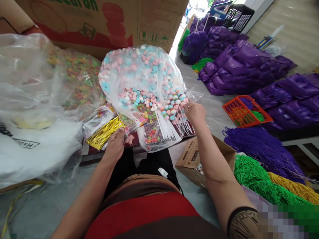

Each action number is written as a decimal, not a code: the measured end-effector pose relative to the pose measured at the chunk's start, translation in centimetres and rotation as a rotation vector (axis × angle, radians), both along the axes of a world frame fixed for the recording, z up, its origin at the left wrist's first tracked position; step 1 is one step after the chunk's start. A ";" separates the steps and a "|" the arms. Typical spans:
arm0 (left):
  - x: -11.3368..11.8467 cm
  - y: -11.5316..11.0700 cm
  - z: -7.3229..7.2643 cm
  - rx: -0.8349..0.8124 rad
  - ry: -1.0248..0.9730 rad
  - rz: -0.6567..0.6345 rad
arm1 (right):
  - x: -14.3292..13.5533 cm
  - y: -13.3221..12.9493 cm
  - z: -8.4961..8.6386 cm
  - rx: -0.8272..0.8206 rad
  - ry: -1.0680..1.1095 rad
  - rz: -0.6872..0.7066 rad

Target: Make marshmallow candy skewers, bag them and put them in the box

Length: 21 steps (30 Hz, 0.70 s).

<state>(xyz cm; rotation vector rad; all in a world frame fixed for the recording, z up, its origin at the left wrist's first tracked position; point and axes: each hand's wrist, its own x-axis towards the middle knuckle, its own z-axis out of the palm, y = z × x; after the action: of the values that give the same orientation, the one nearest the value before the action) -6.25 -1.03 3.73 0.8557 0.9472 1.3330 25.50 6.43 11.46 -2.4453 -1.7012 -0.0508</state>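
Observation:
My left hand (pixel 115 142) is closed beside a bundle of gold twist ties (pixel 103 134), its thumb and fingers drawn together at the ties' right end. What sits in that pinch is too small to make out. My right hand (pixel 195 113) is closed at the right edge of a pile of candy sticks (pixel 174 107), pastel candies threaded on white sticks, and appears to grip one of them. A clear wrapper (pixel 196 95) sticks out above its knuckles. Between my hands, ring candies (pixel 152 134) and bare white sticks (pixel 165 126) lie on clear plastic. Behind them a big clear bag (pixel 139 71) holds pink, blue and white candies.
A large cardboard box (pixel 154 20) stands at the back. White plastic bags (pixel 37 146) fill the left side. Below my right arm sits an open carton (pixel 189 156). Purple packages (pixel 239 66), an orange crate (pixel 226 108) and green cord bundles (pixel 259 176) occupy the right.

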 end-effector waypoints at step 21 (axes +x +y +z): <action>-1.1 -0.1 -0.4 -0.043 -0.187 -0.174 | -2.6 -11.4 -2.2 0.350 1.210 0.358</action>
<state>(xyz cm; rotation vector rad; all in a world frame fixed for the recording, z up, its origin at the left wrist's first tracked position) -7.32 -1.17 3.30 0.7492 0.7360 1.2153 22.95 -4.93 9.25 -1.3190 -1.2927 0.8817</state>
